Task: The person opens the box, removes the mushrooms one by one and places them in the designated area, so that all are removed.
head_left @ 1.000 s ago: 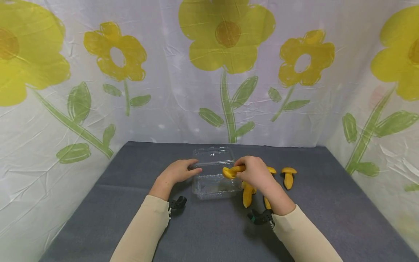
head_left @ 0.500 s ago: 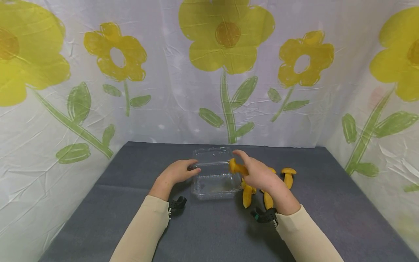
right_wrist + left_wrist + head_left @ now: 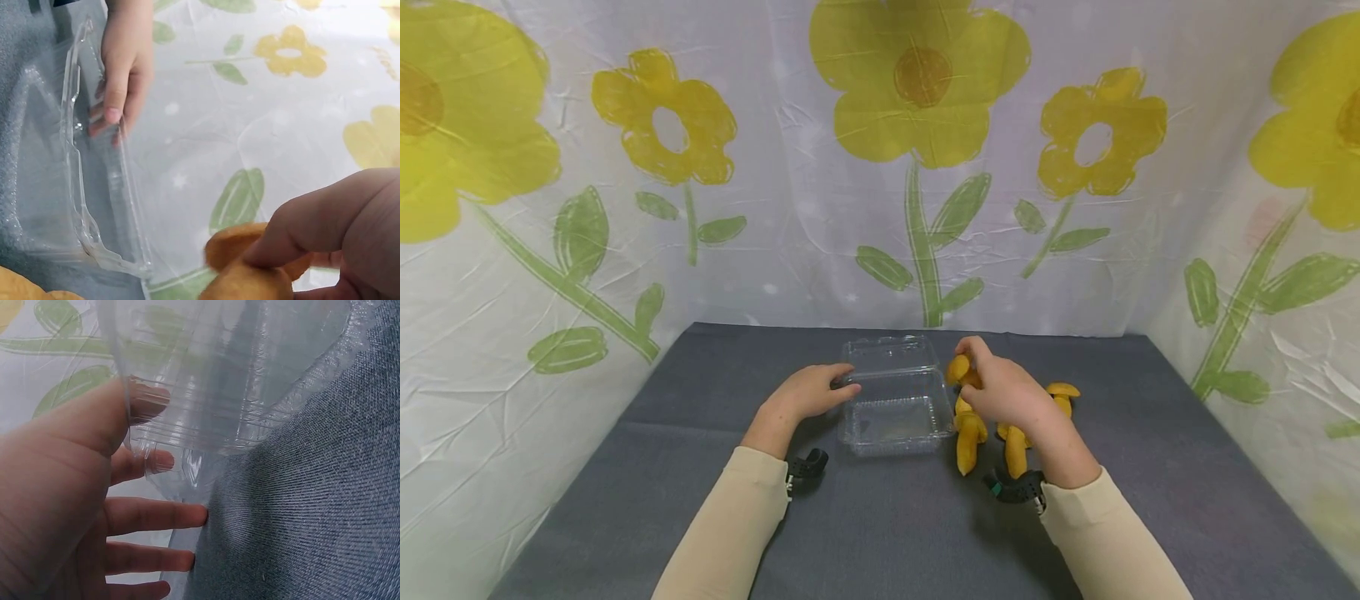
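A clear plastic clamshell box [image 3: 891,446] stands with its lid [image 3: 887,357] folded back, no mushroom inside it. My left hand [image 3: 805,392] rests at the box's left side near the hinge. In the left wrist view its thumb and index finger show through the plastic [image 3: 200,425], and the other fingers extend straight. To the right of the box, above the table, my right hand [image 3: 1003,396] pinches an orange-yellow mushroom [image 3: 958,368]. The right wrist view shows that mushroom [image 3: 247,284] between thumb and fingers, its far part hidden.
Several orange-yellow mushrooms [image 3: 967,450] lie right of the box, below the right hand. One mushroom [image 3: 1063,390] lies farther right, partly behind the forearm. Grey cloth [image 3: 887,533] covers the table; a flowered curtain [image 3: 775,275] hangs behind it.
My right hand has moved right with the mushroom, from over the box to beside it. More of the loose mushrooms near the box shows. The left hand and box have stayed put.
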{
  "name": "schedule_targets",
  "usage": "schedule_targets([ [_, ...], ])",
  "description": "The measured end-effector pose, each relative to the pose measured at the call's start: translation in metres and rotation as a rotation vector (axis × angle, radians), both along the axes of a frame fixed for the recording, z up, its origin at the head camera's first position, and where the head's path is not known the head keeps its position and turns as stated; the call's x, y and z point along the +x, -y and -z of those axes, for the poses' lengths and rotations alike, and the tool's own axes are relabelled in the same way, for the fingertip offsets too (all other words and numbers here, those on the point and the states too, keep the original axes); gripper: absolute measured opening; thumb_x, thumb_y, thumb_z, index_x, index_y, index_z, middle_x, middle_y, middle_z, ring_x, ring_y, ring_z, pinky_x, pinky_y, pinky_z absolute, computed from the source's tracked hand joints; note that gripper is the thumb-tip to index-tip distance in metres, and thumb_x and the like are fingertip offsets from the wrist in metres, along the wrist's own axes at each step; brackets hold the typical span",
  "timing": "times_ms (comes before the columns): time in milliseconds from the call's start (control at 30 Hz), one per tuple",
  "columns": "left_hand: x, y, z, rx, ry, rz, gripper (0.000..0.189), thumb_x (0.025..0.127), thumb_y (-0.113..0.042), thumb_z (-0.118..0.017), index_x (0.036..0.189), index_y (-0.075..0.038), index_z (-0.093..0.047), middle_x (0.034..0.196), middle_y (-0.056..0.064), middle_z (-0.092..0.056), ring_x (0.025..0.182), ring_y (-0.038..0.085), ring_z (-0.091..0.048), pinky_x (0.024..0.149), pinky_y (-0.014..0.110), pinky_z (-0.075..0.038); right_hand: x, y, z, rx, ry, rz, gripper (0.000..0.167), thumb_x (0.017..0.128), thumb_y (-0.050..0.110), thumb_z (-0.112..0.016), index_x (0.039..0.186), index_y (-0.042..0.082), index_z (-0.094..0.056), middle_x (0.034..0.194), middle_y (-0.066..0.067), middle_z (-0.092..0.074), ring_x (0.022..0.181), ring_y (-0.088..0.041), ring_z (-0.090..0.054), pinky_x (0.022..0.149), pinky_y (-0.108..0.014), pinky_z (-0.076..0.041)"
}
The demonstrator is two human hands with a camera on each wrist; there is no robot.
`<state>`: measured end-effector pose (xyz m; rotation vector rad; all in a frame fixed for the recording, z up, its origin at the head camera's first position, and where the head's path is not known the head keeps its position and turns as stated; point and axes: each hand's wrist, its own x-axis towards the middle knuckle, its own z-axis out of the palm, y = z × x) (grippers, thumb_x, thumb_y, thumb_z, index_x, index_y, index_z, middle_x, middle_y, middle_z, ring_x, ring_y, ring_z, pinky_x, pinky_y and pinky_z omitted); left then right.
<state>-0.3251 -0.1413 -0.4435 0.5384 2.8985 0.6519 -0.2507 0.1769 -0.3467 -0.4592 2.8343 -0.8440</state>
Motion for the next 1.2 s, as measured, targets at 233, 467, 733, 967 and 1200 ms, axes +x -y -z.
schedule_targets([
  [233,0.002,0.000,-0.002,-0.007,-0.009,-0.003,0.061,0.104,-0.046,-0.060,0.155,-0.014,-0.049,0.143,0.013,-0.060,0.127,0.032,-0.059,0.103,0.055,-0.048,0.000,-0.008,-0.002,0.047,-0.032,0.035,0.029,0.100,0.013,-0.060,0.125,0.009,-0.048,0.083,-0.005,-0.063,0.059,-0.020,-0.049,0.058,-0.034,-0.040],
  [467,0.001,-0.001,-0.001,-0.008,-0.007,-0.004,0.062,0.103,-0.047,-0.060,0.155,-0.016,-0.049,0.142,0.011,-0.060,0.127,0.031,-0.059,0.104,0.054,-0.048,-0.002,-0.020,-0.008,0.049,-0.015,0.073,0.029,0.098,0.011,-0.063,0.125,0.008,-0.052,0.091,-0.006,-0.066,0.063,-0.021,-0.052,0.059,-0.034,-0.042],
  [733,0.001,-0.001,0.000,-0.009,-0.007,0.000,0.062,0.104,-0.046,-0.060,0.155,-0.015,-0.048,0.143,0.012,-0.060,0.127,0.032,-0.059,0.103,0.055,-0.048,-0.004,-0.040,-0.010,0.031,0.032,0.101,0.026,0.099,0.015,-0.066,0.119,0.006,-0.052,0.092,-0.012,-0.065,0.068,-0.023,-0.056,0.062,-0.036,-0.045],
  [967,0.001,-0.001,0.000,-0.005,0.000,-0.006,0.062,0.104,-0.046,-0.060,0.156,-0.015,-0.048,0.143,0.012,-0.059,0.128,0.032,-0.058,0.103,0.055,-0.048,-0.009,-0.061,-0.008,0.047,0.096,0.138,0.029,0.097,0.013,-0.068,0.119,0.001,-0.055,0.122,-0.026,-0.063,0.094,-0.031,-0.065,0.076,-0.043,-0.053],
  [1200,0.002,-0.001,-0.002,-0.003,0.001,-0.010,0.062,0.103,-0.046,-0.060,0.155,-0.015,-0.048,0.143,0.012,-0.060,0.128,0.032,-0.059,0.103,0.056,-0.048,-0.012,-0.087,-0.004,0.078,0.176,0.118,0.045,0.095,0.012,-0.057,0.135,-0.008,-0.058,0.126,-0.027,-0.061,0.093,-0.030,-0.062,0.074,-0.041,-0.053],
])
